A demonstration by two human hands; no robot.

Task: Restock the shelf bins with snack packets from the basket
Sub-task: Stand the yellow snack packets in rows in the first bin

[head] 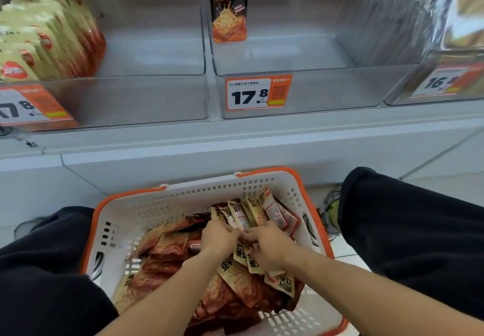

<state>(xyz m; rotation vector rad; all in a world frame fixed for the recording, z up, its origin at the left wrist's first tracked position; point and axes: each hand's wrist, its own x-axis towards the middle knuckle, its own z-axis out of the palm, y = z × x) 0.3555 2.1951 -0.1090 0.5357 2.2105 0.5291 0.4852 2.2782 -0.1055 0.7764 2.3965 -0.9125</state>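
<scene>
A white basket [146,210] with an orange rim sits on the floor between my knees, full of red and beige snack packets [167,246]. My left hand [218,237] and my right hand [269,244] are both inside it, gripping a fanned bunch of beige packets [251,212] that stands up at the basket's far right. Above, the middle clear shelf bin [314,89] holds a single dark red packet [228,11] leaning against its back left wall. The left bin [146,100] holds a row of beige packets [44,45] on its left side.
Orange price tags reading 17.8 [258,93] hang on the bin fronts. A third bin [440,81] with a 16.8 tag sits at the right, next to a shiny clear bag. My dark trouser legs flank the basket, and a white shelf ledge runs below the bins.
</scene>
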